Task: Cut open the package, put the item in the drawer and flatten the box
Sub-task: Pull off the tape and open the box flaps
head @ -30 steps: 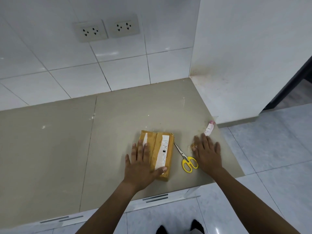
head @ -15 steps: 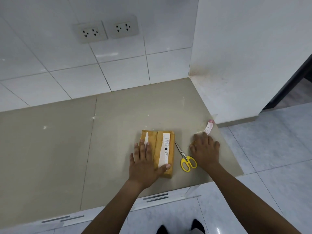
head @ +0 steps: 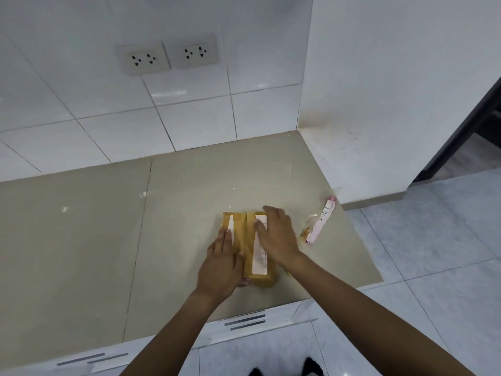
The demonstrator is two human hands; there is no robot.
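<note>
A brown cardboard box (head: 240, 226) with white labels lies flat on the beige counter (head: 189, 196) near its front edge. My left hand (head: 221, 267) presses flat on the box's left half, thumb curled at its near end. My right hand (head: 276, 240) lies over the box's right label with fingers spread. The yellow-handled scissors (head: 289, 274) are almost wholly hidden under my right forearm; only a yellow sliver shows. White drawer fronts (head: 244, 321) with dark handle slots run below the counter edge.
A peeled pink-and-white tape strip (head: 321, 221) lies on the counter to the right of the box. A white wall closes the counter's right rear. Two wall sockets (head: 168, 57) sit on the tiled backsplash. Grey floor tiles lie to the right and below.
My right hand has moved left from the counter beside the scissors onto the box, now covering the scissors with its forearm. My left hand stays on the box.
</note>
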